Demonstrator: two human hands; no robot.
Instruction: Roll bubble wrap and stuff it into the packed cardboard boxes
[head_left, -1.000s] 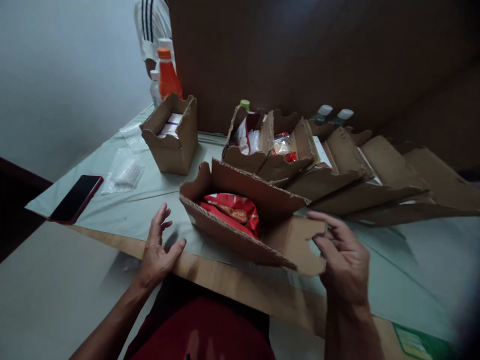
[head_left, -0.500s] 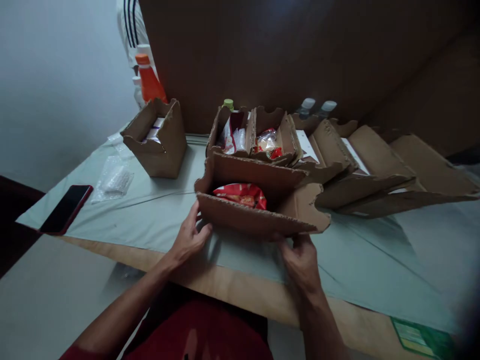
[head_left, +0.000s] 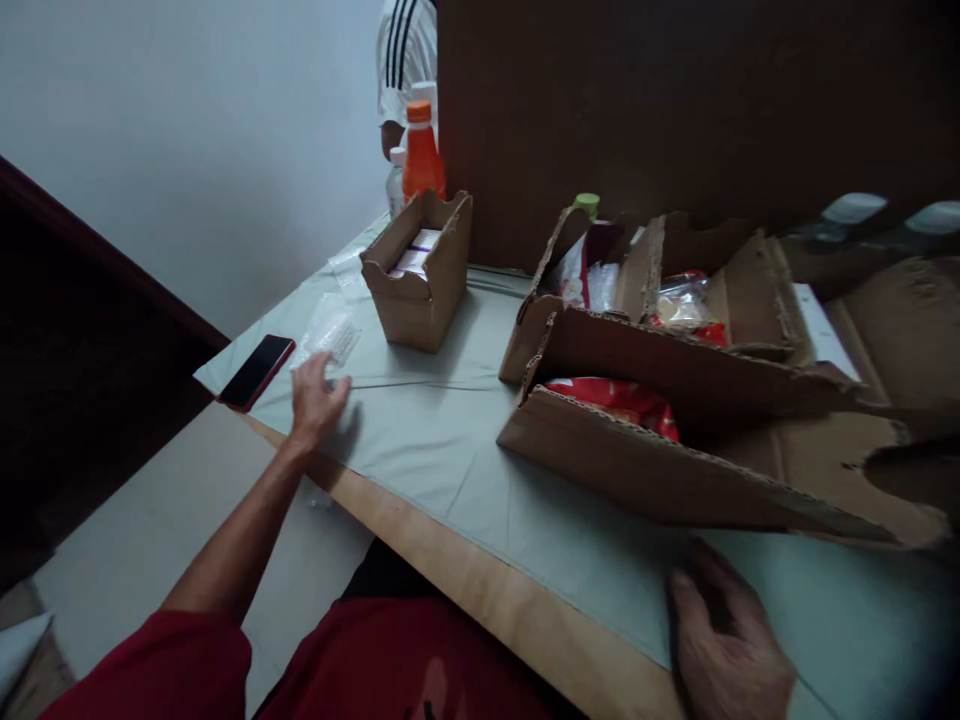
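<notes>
My left hand (head_left: 319, 402) is over the table's left part, its thumb apart from the fingers and nothing in its grasp. Just beyond its fingertips lies clear bubble wrap (head_left: 334, 332); whether they touch I cannot tell. A dark phone with a red edge (head_left: 259, 372) lies to the left of that hand. My right hand (head_left: 727, 635), slightly blurred, rests low at the right with thumb and fingers apart, holding nothing. Above it stands a long open cardboard box (head_left: 675, 478) with a red packet (head_left: 619, 402) inside.
A smaller cardboard box (head_left: 420, 318) with white packs (head_left: 415, 255) stands at the back left. Behind it are an orange bottle (head_left: 424, 160) and a person's white striped sleeve (head_left: 405, 60). More cardboard boxes (head_left: 750, 300) with packets line the back right. The wooden table edge (head_left: 480, 560) runs in front.
My left hand has let go of the long box and moved left to the bubble wrap. My right hand has come away from the box's underside. The view has turned left.
</notes>
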